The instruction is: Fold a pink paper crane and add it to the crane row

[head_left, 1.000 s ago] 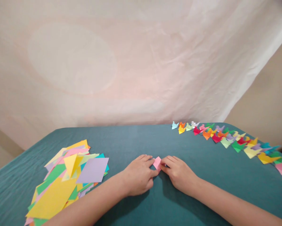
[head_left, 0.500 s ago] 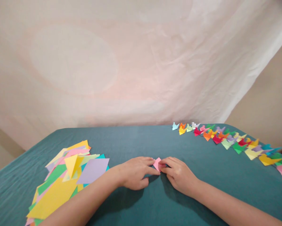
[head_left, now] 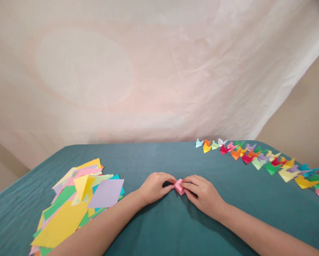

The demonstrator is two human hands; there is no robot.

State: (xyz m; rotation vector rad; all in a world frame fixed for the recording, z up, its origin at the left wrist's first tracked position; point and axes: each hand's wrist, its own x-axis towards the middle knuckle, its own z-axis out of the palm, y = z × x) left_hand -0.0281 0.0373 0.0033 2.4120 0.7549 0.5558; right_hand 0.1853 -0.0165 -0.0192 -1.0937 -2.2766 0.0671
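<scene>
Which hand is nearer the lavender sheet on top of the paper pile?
Left. The left hand is right of the lavender sheet, touching the folded pink paper; the right hand is farther off, at that paper's other side.

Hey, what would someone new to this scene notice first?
Probably the brightly coloured paper birds along the right side of the table. Next, the heap of coloured paper on the left, with a lilac sheet on top. Between them, the left hand and right hand touch a small folded pink paper.
</scene>
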